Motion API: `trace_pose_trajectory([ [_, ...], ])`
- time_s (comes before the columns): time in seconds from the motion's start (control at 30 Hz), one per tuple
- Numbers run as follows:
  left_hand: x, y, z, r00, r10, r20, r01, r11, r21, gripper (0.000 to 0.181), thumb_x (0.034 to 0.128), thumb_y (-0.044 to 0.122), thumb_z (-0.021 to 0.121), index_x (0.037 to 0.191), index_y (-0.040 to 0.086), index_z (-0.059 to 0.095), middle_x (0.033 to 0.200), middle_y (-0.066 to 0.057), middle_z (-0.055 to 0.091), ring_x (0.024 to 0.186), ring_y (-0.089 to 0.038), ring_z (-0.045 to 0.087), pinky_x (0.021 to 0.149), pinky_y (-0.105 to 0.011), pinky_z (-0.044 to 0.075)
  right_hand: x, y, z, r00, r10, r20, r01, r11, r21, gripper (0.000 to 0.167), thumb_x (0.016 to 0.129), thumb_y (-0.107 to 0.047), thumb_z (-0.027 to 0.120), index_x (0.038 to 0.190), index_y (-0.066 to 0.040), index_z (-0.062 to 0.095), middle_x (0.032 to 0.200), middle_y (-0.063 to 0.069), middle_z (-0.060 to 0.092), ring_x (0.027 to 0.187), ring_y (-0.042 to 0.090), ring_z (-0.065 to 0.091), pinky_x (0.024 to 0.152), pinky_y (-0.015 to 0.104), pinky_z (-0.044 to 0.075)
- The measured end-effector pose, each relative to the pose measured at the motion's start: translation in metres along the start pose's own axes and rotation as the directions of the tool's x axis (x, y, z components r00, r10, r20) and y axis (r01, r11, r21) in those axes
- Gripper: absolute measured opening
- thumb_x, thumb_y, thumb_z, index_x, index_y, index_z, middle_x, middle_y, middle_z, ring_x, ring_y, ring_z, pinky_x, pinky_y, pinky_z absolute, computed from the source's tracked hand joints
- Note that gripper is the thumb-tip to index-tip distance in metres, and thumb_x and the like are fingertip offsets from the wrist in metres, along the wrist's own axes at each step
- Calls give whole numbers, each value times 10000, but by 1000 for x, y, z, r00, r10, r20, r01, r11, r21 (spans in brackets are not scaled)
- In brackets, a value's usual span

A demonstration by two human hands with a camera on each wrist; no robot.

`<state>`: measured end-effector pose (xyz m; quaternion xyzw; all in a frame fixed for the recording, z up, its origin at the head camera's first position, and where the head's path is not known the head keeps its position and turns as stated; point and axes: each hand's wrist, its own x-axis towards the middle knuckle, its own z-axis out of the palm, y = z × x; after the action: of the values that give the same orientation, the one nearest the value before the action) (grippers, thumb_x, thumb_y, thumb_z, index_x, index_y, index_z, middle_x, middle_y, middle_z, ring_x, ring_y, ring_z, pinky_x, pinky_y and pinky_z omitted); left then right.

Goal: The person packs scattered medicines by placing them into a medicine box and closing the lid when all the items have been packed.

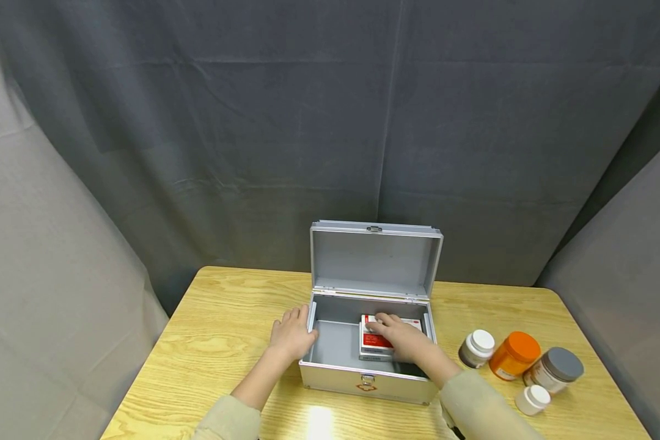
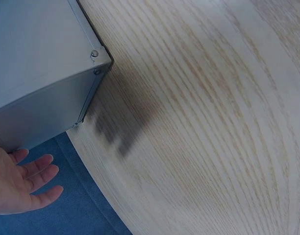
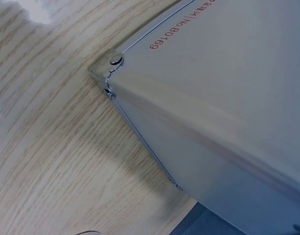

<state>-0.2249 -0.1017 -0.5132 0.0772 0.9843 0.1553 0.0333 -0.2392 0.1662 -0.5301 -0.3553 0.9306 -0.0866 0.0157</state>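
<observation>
A silver metal case (image 1: 337,374) with a red emblem and a latch at its front stands on the table, its lid (image 1: 370,260) raised. Inside, toward the right, lie stacked white-and-red medicine boxes (image 1: 377,341). My right hand (image 1: 401,336) reaches over the case's right side, and its fingers lie across the top box; its thumb is hidden. At the left wall of the case, my left hand (image 1: 293,335) touches the rim with the thumb over the edge. Its fingers (image 2: 39,178) are extended and spread along the outside in the left wrist view.
Right of the case stand a white bottle (image 1: 477,348) with a dark label, an orange jar (image 1: 515,355), a grey-lidded jar (image 1: 555,370) and a small white bottle (image 1: 533,399). The wooden table (image 1: 225,324) is bordered by grey curtains (image 1: 242,134) behind and at both sides.
</observation>
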Motion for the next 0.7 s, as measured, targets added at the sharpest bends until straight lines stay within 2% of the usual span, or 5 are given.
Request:
trace_pose_trajectory([
  [0.47, 0, 0, 0, 1000, -2, -4, 2, 1000, 5, 590, 850, 336, 502, 1341, 43, 358, 1305, -180, 451, 1228, -368, 389, 946, -565, 328, -1, 2, 0, 1000, -18, -19, 18, 999, -27, 713, 575, 50, 762, 1233, -88, 525, 1220, 184, 485, 1056, 359, 511, 808, 467, 478],
  [0.6, 0, 0, 1, 1000, -1, -16, 1, 1000, 13, 567, 844, 329, 506, 1316, 43, 375, 1271, -175, 470, 1194, -356, 416, 913, -550, 354, -2, 1, 0, 999, -19, -34, 18, 999, -28, 688, 587, 39, 756, 1226, -84, 536, 1209, 182, 495, 1046, 360, 519, 799, 478, 476],
  [0.7, 0, 1, 1, 1000, 5, -31, -5, 1000, 10, 548, 837, 320, 518, 1292, 43, 389, 1246, -177, 483, 1172, -356, 431, 888, -547, 368, -3, -1, -3, 1000, -2, -18, 2, 1000, -24, 677, 610, -8, 769, 1239, -82, 532, 1227, 186, 492, 1067, 374, 512, 819, 500, 463],
])
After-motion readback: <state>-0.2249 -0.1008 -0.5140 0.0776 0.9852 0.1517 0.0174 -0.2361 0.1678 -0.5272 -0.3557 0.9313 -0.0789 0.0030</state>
